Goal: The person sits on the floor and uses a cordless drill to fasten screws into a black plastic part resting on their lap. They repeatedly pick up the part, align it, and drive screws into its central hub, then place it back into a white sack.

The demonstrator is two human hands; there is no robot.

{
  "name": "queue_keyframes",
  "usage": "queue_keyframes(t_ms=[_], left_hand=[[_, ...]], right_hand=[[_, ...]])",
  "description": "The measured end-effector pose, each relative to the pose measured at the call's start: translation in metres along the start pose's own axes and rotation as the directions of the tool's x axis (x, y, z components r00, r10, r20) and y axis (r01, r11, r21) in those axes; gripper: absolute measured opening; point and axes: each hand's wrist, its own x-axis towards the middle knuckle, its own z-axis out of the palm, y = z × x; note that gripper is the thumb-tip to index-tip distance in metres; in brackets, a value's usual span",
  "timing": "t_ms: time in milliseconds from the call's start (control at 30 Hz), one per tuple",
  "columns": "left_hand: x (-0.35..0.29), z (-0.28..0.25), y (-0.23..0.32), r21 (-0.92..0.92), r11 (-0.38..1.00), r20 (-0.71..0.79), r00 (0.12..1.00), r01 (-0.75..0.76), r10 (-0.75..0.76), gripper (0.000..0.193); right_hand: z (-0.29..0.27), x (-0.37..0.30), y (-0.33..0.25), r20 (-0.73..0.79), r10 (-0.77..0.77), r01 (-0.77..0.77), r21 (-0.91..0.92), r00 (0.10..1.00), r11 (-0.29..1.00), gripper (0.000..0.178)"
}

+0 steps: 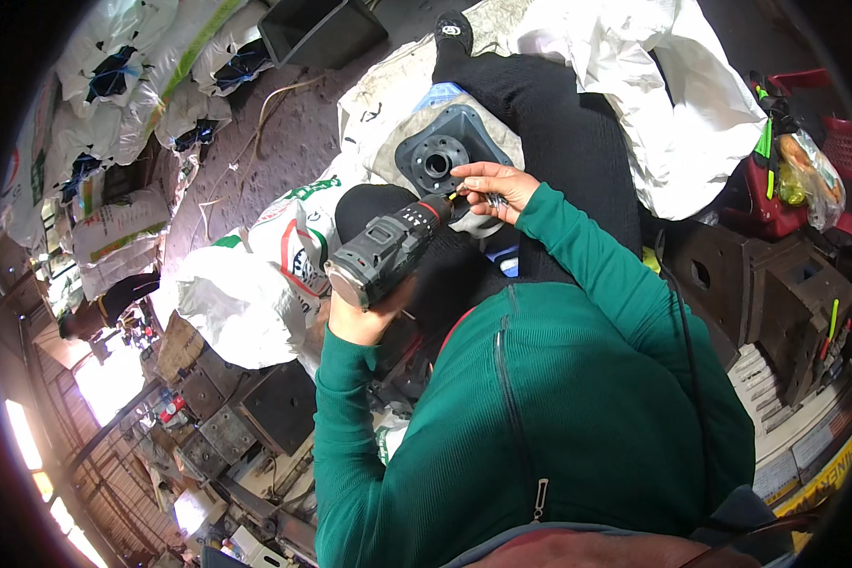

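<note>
My left hand (pixel 369 317) grips a black and grey cordless drill (pixel 388 248), its nose pointing up and to the right. At the drill's tip my right hand (pixel 500 189) is closed, thumb and forefinger pinched by the bit. Small shiny metal pieces that look like screws (pixel 494 201) show among its fingers. Just beyond both hands lies a grey square-flanged part (pixel 469 133) with a round, holed hub and a dark central bore. It rests between my black-trousered legs on a pale cloth-like cover. The drill's handle is mostly hidden behind my left hand.
White sacks (pixel 256 293) lie left of my legs, with more tied sacks (pixel 114 85) at the far left. A large white bag (pixel 648 104) covers the far right. A dark bin (pixel 320 33) stands beyond. Heavy metal blocks (pixel 719 275) and a red basket (pixel 772 194) sit at right.
</note>
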Motion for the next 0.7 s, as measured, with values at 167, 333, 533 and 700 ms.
queue_keyframes(t_ms=[167,333,533,700], left_hand=[[0.001,-0.009,0.001,0.131,0.983,0.055,0.991,-0.129,0.122,0.039],[0.006,-0.013,-0.003,0.059,0.998,0.075,0.997,-0.025,0.021,0.037],[0.026,-0.008,-0.013,0.061,0.991,0.046,0.992,0.117,-0.12,0.037],[0.049,-0.006,-0.015,0.223,0.972,0.07,0.996,-0.067,0.053,0.037]], right_hand=[[0.002,0.003,0.001,0.005,0.071,-0.071,-0.059,0.997,0.996,0.032],[0.001,0.006,0.002,-0.001,0.112,-0.112,-0.041,0.994,0.993,0.032],[-0.009,0.012,0.019,-0.344,-0.049,-0.01,-0.169,0.938,0.986,0.03],[-0.017,0.025,0.034,-0.449,-0.184,0.008,-0.365,0.874,0.931,0.025]])
